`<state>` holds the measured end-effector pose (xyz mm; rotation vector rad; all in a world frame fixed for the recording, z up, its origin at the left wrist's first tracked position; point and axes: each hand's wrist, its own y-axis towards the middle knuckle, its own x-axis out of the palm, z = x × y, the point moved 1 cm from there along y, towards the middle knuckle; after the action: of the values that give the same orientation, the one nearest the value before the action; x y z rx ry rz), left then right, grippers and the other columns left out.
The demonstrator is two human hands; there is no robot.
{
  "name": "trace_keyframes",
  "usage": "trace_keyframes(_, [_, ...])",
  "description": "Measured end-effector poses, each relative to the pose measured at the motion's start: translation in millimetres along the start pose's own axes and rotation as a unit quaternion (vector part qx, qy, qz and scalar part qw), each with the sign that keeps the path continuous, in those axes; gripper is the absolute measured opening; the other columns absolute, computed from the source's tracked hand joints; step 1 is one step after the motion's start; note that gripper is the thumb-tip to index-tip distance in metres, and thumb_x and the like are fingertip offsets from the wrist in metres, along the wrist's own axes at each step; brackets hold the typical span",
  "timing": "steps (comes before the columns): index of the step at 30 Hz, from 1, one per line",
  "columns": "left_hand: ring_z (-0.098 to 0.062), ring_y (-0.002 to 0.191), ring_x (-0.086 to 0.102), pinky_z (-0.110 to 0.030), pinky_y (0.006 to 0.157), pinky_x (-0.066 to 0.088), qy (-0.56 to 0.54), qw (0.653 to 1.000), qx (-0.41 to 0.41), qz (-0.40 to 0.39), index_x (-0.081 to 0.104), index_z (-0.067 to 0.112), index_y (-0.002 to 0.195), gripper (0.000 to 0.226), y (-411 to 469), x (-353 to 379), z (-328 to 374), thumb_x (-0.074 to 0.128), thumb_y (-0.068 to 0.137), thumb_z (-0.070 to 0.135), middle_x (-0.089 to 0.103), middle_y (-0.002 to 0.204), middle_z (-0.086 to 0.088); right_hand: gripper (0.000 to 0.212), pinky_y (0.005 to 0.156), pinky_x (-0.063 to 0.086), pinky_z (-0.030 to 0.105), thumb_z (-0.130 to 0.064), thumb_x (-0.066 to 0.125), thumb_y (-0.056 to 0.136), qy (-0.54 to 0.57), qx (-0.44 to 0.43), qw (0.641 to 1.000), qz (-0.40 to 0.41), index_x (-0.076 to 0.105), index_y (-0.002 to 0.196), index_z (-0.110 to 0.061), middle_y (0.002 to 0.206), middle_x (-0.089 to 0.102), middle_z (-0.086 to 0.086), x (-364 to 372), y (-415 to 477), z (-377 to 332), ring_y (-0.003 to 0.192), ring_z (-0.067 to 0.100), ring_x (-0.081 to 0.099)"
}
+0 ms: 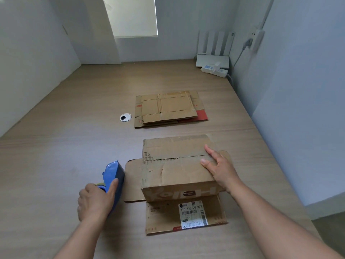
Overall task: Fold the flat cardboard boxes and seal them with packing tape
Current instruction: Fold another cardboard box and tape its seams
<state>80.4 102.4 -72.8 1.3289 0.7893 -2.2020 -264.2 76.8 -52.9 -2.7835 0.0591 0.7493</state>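
One folded cardboard box [179,165] set mid-table [74,146], top flaps held down by the right hand [218,165], fingers straight and flat, one blue tape dispenser [113,176] gripped in the curled left hand [95,200] just left of it, at least two flat boxes [168,109] stacked behind.

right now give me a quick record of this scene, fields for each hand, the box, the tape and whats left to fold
left hand: grips the blue tape dispenser, which is on the table left of the box
right hand: fingers straight, pressing on the box's right top edge
box: upright, top flaps closed to a seam, lower flaps splayed on the table
shipping label: on the near splayed flap
seam taped: cannot tell
flat cardboard stack: unfolded, beyond the box
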Motion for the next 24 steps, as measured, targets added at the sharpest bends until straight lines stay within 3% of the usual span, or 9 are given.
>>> trace_keyframes(2, [-0.037,0.094,0.057,-0.042,0.076,0.049,0.010,0.999,0.003,-0.034,0.055,0.000,0.106,0.066,0,4,1,0.059,0.080,0.061,0.061,0.102,-0.017,0.054,0.115,0.026,0.036,-0.036,0.056,0.093,-0.004,0.003,1.000,0.000,0.035,0.143,-0.040,0.151,0.035,-0.004,0,-1,-1,0.140,0.018,0.030])
trace_keyframes(5, [-0.033,0.082,0.055,-0.034,0.066,0.042,0.038,0.997,-0.011,-0.064,0.048,-0.004,0.114,0.059,2,9,9,0.060,0.085,0.047,0.056,0.090,-0.013,0.055,0.115,0.026,0.040,-0.038,0.056,0.093,-0.013,0.003,1.000,-0.001,0.034,0.143,-0.041,0.151,0.034,-0.004,1,-2,-1,0.141,0.019,0.028])
trace_keyframes(10, [-0.031,0.076,0.054,-0.031,0.065,0.039,0.050,0.994,-0.011,-0.092,0.057,0.000,0.092,0.033,9,6,15,0.058,0.090,0.033,0.056,0.081,-0.013,0.055,0.116,0.025,0.043,-0.042,0.057,0.091,-0.010,0.012,1.000,0.000,0.033,0.140,-0.048,0.153,0.032,0.000,1,-2,0,0.142,0.020,0.026])
trace_keyframes(13, [-0.031,0.071,0.056,-0.036,0.065,0.046,-0.006,0.996,0.006,-0.087,0.055,0.002,0.084,0.029,12,-13,17,0.061,0.090,0.029,0.057,0.075,-0.015,0.055,0.116,0.026,0.043,-0.044,0.057,0.091,-0.016,0.020,1.000,-0.004,0.032,0.140,-0.050,0.154,0.029,0.004,1,-2,0,0.142,0.022,0.026])
trace_keyframes(16, [-0.035,0.080,0.056,-0.039,0.070,0.046,-0.098,0.987,0.120,-0.037,0.057,0.005,0.093,0.026,5,-49,49,0.063,0.089,0.030,0.058,0.089,-0.015,0.055,0.115,0.027,0.044,-0.044,0.056,0.091,-0.028,0.016,0.999,0.003,0.032,0.140,-0.049,0.155,0.028,0.005,0,-2,-2,0.141,0.023,0.028])
trace_keyframes(19, [-0.024,0.085,0.058,-0.035,0.067,0.049,-0.166,0.942,0.261,-0.134,0.057,0.019,0.101,0.019,-25,-72,99,0.065,0.088,0.031,0.060,0.095,-0.004,0.056,0.114,0.028,0.043,-0.043,0.057,0.091,-0.028,0.019,0.999,0.005,0.033,0.140,-0.048,0.154,0.030,0.005,0,-2,-3,0.140,0.023,0.029])
trace_keyframes(21, [-0.019,0.087,0.060,-0.038,0.075,0.053,-0.073,0.913,0.343,-0.207,0.057,0.024,0.104,0.025,-45,-68,123,0.066,0.086,0.039,0.063,0.095,0.001,0.056,0.113,0.030,0.042,-0.042,0.059,0.090,-0.030,0.019,0.999,0.007,0.034,0.140,-0.047,0.153,0.032,0.005,0,-3,-3,0.139,0.022,0.032])
trace_keyframes(24, [-0.017,0.090,0.060,-0.034,0.080,0.053,0.168,0.858,0.455,-0.168,0.053,0.023,0.113,0.044,-60,-44,140,0.060,0.084,0.055,0.063,0.100,0.003,0.058,0.112,0.031,0.039,-0.041,0.060,0.089,-0.029,0.016,0.999,0.013,0.035,0.141,-0.047,0.152,0.035,0.001,-1,-4,-5,0.137,0.020,0.034])
